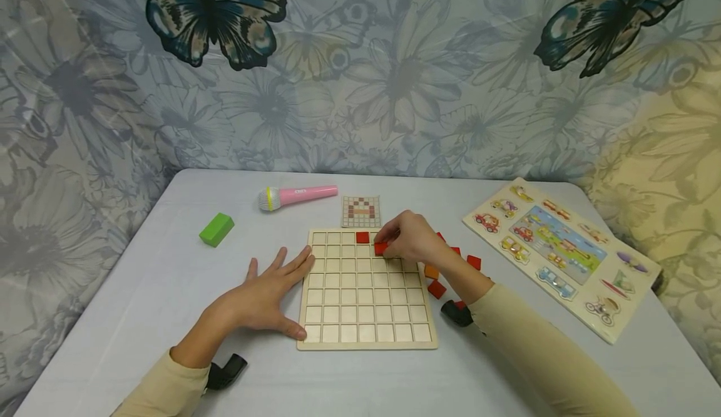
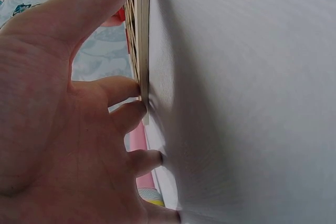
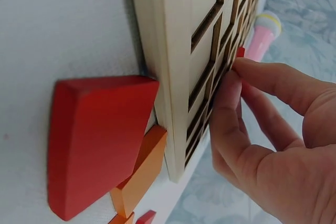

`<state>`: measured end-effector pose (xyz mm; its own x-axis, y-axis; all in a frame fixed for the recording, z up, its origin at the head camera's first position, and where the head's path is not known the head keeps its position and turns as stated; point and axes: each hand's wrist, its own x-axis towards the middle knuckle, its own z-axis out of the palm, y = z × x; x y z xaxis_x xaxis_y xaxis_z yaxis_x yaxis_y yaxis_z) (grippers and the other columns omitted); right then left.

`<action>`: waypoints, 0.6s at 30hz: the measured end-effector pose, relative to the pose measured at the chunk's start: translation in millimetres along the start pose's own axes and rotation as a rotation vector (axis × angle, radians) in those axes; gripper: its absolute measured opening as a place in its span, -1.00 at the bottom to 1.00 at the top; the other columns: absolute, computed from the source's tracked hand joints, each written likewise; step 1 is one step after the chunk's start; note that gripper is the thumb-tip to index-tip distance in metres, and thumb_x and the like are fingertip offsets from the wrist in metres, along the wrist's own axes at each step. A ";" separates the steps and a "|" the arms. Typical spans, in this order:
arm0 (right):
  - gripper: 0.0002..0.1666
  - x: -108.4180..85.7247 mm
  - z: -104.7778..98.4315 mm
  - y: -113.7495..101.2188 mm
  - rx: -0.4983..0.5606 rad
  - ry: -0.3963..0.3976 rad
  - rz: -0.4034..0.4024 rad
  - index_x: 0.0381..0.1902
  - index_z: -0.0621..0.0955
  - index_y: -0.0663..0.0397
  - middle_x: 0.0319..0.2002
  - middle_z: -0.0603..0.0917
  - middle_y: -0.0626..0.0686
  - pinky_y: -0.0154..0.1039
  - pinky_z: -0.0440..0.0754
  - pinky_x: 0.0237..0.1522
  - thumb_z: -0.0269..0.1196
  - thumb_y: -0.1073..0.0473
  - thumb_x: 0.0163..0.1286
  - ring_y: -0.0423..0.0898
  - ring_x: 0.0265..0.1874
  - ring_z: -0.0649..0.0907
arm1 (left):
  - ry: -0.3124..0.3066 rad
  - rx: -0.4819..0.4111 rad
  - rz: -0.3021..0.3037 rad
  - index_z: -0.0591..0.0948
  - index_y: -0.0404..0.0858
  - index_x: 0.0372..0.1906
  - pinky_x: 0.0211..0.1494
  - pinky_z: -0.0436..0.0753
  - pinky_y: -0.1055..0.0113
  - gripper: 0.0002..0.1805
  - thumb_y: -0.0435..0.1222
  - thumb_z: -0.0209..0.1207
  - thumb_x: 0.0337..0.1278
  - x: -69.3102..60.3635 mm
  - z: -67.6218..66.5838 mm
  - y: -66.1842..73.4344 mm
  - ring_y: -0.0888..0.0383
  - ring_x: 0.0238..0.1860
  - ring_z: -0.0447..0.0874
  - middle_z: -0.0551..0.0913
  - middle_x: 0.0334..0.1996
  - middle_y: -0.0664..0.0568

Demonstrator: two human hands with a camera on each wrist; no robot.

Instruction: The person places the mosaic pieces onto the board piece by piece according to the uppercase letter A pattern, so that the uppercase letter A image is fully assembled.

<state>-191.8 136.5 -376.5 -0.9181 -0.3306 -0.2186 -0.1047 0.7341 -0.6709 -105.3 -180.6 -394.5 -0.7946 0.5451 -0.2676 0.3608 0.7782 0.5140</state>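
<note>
A wooden grid board point(image 1: 366, 345) lies flat on the white table, and one red square tile point(image 1: 362, 237) sits in its top row. My left hand point(image 1: 261, 298) is spread at the board's left side, thumb and fingers straight and touching its edge. Near the top of the board my right hand point(image 1: 411, 235) pinches another red tile point(image 1: 380, 249) between thumb and fingers, over a cell just right of and below the first. In the right wrist view the fingers hide most of that tile. Behind the board lies a small pattern card point(image 1: 361, 211) with coloured squares.
Loose red tiles point(image 1: 436, 289) and orange tiles point(image 1: 431, 272) lie along the board's right side, partly under my right forearm. A pink toy microphone point(image 1: 306, 194) and a green block point(image 1: 216, 229) are at the back left. A vehicle picture puzzle point(image 1: 490, 245) occupies the right.
</note>
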 end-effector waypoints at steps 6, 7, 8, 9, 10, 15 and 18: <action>-0.72 2.6 1.9 -1.8 -0.008 -0.018 0.020 -0.24 0.86 0.02 -0.33 0.78 0.01 -0.24 0.65 -0.28 0.51 0.40 0.07 -0.07 -0.31 0.65 | 0.000 -0.005 -0.011 0.00 -0.12 0.71 0.34 -0.40 -0.71 0.49 0.24 0.61 -0.33 -0.3 -0.1 0.1 -0.37 0.68 -0.37 -0.20 0.73 0.07; -0.72 3.0 2.1 -2.2 -0.007 -0.019 0.025 -0.24 0.86 0.01 -0.32 0.78 0.01 -0.25 0.64 -0.28 0.52 0.40 0.07 -0.07 -0.30 0.65 | 0.002 -0.009 -0.009 0.01 -0.12 0.71 0.34 -0.39 -0.72 0.50 0.24 0.61 -0.34 -0.4 -0.1 0.3 -0.38 0.68 -0.36 -0.20 0.73 0.06; -0.72 3.2 2.0 -2.4 -0.010 -0.022 0.022 -0.24 0.86 0.02 -0.32 0.78 0.01 -0.25 0.64 -0.28 0.51 0.41 0.07 -0.07 -0.30 0.65 | 0.004 -0.012 -0.008 0.01 -0.12 0.71 0.34 -0.39 -0.72 0.50 0.23 0.61 -0.34 -0.4 -0.1 0.3 -0.38 0.68 -0.36 -0.19 0.73 0.06; -0.71 3.3 2.0 -2.6 -0.013 -0.026 0.020 -0.24 0.86 0.03 -0.32 0.78 0.01 -0.25 0.64 -0.28 0.51 0.41 0.07 -0.07 -0.30 0.65 | 0.004 -0.012 -0.006 0.01 -0.12 0.71 0.33 -0.39 -0.72 0.50 0.24 0.61 -0.34 -0.4 0.0 0.4 -0.39 0.67 -0.35 -0.19 0.73 0.05; -0.71 3.5 2.2 -2.7 -0.013 -0.028 0.022 -0.24 0.86 0.02 -0.31 0.78 0.01 -0.26 0.63 -0.28 0.51 0.41 0.07 -0.07 -0.30 0.64 | 0.003 -0.010 -0.007 0.00 -0.12 0.71 0.34 -0.39 -0.72 0.50 0.24 0.61 -0.34 -0.4 0.0 0.4 -0.38 0.68 -0.35 -0.19 0.73 0.06; -0.70 3.8 2.2 -3.7 -0.014 -0.039 0.020 -0.23 0.86 0.04 -0.30 0.78 0.02 -0.27 0.63 -0.28 0.52 0.42 0.06 -0.08 -0.30 0.63 | 0.001 -0.001 -0.005 0.00 -0.12 0.71 0.34 -0.38 -0.72 0.50 0.25 0.60 -0.33 0.0 -0.3 0.6 -0.38 0.68 -0.35 -0.20 0.73 0.07; -0.70 3.7 1.4 -4.6 -0.015 -0.043 0.014 -0.22 0.86 0.05 -0.30 0.78 0.02 -0.27 0.63 -0.28 0.52 0.43 0.06 -0.08 -0.30 0.63 | 0.000 -0.001 -0.006 0.00 -0.11 0.71 0.34 -0.38 -0.71 0.50 0.25 0.60 -0.33 0.5 -0.8 1.2 -0.37 0.68 -0.36 -0.20 0.73 0.08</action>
<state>-194.2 131.0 -375.3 -0.9022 -0.3454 -0.2582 -0.0981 0.7474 -0.6571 -105.6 -179.7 -393.3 -0.7966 0.5404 -0.2710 0.3553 0.7811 0.5135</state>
